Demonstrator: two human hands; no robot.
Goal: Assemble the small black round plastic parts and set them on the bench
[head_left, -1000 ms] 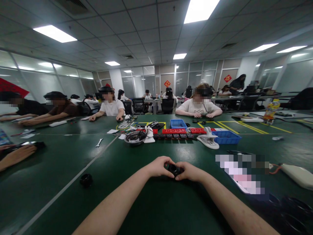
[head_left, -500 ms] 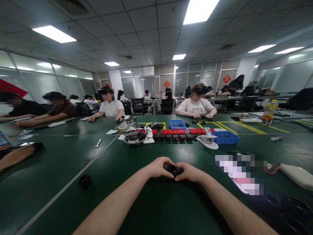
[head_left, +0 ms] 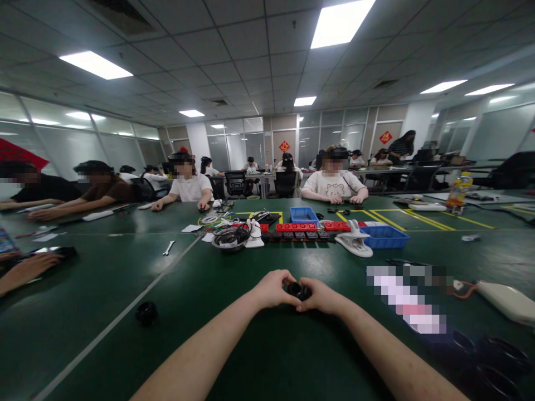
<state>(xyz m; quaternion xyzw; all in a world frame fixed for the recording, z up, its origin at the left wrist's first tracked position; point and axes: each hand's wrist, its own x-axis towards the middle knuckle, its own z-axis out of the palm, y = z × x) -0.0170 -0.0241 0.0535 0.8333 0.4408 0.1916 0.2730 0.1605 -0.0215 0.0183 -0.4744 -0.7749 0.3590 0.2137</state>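
Between my two hands is a small black ring-shaped part (head_left: 296,289) with a round opening turned up toward me. My left hand (head_left: 275,289) curls its thumb and fingers around the left side of it. From the right, my right hand (head_left: 320,295) pinches the same part, its thumb close to my left thumb at the front edge. My fingers cover much of the part, so its exact kind cannot be made out. Another black round part (head_left: 146,313) lies on the green table (head_left: 200,328), left of my left forearm.
Beyond my hands stand red and black socket strips (head_left: 296,227), a blue bin (head_left: 382,236), a white clamp (head_left: 355,239) and a metal bowl of cables (head_left: 229,238). A wrench (head_left: 168,248) lies left. Several black rings (head_left: 493,379) and a phone (head_left: 405,301) are right. A co-worker's hand (head_left: 31,271) rests far left.
The view has tilted slightly, shifting the scene a little downward. My hands keep their grip on the black part, whose opening looks slightly more tilted now.
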